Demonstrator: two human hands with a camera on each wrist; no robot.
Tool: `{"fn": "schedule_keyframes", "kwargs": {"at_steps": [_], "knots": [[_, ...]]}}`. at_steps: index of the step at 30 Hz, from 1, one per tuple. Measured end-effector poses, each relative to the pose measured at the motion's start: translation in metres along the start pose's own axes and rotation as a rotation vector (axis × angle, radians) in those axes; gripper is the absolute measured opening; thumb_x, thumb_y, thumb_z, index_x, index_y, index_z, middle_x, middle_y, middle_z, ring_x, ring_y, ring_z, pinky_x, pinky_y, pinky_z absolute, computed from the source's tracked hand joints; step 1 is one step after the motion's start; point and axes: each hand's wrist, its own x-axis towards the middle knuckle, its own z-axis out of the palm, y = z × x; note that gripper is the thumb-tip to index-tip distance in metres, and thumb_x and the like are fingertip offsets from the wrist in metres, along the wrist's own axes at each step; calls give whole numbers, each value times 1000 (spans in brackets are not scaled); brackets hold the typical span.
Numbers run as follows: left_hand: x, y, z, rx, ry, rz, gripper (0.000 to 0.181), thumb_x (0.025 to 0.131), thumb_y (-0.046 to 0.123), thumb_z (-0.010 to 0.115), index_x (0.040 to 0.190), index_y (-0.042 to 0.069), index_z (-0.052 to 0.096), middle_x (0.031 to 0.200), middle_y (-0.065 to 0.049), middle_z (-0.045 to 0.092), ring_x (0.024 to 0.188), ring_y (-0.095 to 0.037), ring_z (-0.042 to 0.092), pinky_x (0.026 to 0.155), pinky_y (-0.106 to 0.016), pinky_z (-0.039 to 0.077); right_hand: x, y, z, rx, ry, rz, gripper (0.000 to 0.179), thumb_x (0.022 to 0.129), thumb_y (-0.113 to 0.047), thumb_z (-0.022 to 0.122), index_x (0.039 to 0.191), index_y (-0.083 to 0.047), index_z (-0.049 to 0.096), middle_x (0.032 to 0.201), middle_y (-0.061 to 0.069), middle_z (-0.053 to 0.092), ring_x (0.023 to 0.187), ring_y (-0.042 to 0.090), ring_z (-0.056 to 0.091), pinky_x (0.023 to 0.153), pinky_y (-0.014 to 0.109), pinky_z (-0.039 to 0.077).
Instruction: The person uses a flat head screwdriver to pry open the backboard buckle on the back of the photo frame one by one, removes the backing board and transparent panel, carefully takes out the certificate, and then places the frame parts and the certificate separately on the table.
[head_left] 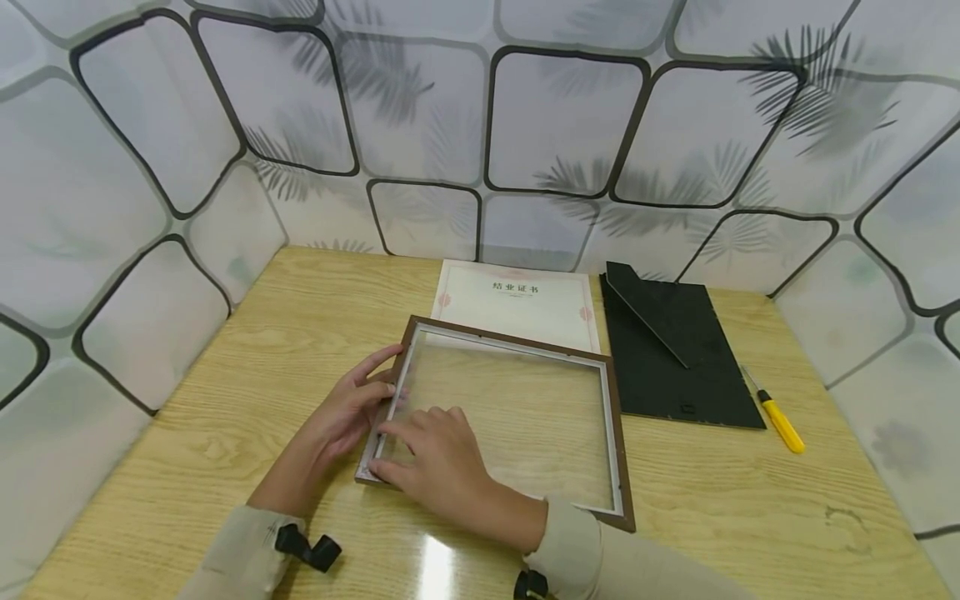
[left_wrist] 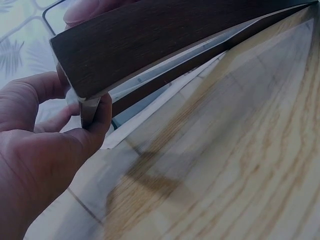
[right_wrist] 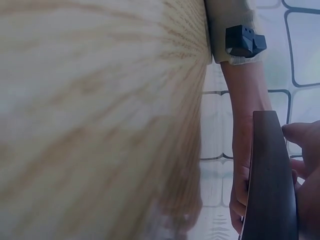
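Observation:
A brown picture frame [head_left: 624, 467] with a pale inner lip and a clear pane lies tilted over the wooden table, its left side raised. My left hand [head_left: 348, 412] grips that left side, thumb on the upper face and fingers reaching round the outer edge. In the left wrist view, the hand [left_wrist: 45, 145] holds the frame's dark bar [left_wrist: 150, 45] near a corner. My right hand [head_left: 442, 458] reaches over the pane; its thumb and index fingertips touch the left bar near the lower corner. I cannot tell whether they pinch anything there.
Behind the frame lies a printed certificate [head_left: 517, 304], partly covered by it. To the right is a black backing board [head_left: 652, 383] with its stand leg [head_left: 645, 317] raised. A yellow-handled screwdriver [head_left: 782, 425] lies beside that board. Patterned sheeting [head_left: 420, 108] walls the table.

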Motion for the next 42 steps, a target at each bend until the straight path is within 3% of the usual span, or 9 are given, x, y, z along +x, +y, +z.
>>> {"fn": "schedule_keyframes", "kwargs": {"at_steps": [11,19,33,37,42], "knots": [[1,-1,2,39,43,-16,66,96,-4,48,157,17,32,137,-16,44,95,-15,61,84,-26,54,-1,0,2,83,108,-77,29,89,-41,76,112,-24,78,78,-8,64,73,6,49,70,21,28],[1,0,2,49,47,-17,64,98,0,50,156,17,32,136,-16,44,90,-13,63,84,-25,54,-2,-2,3,155,194,-98,22,89,-32,77,107,-19,79,77,-6,61,71,5,48,68,16,33],[0,-1,2,65,34,-20,60,99,3,50,155,17,35,141,-18,42,97,-17,63,89,-28,53,0,-3,5,48,352,-239,8,86,-19,77,93,-18,81,76,-11,61,63,0,50,59,7,35],[0,-1,2,64,24,-16,58,99,2,49,154,17,36,139,-17,44,97,-17,64,90,-28,53,1,-2,3,47,355,-248,6,86,-18,76,91,-19,79,74,-11,62,62,-1,50,59,7,34],[1,-2,1,66,9,-9,57,101,2,48,154,17,35,134,-15,48,96,-17,65,86,-28,55,1,-3,-1,85,286,-205,4,87,-23,76,90,-20,75,76,-10,63,63,-1,49,60,7,33]]}}
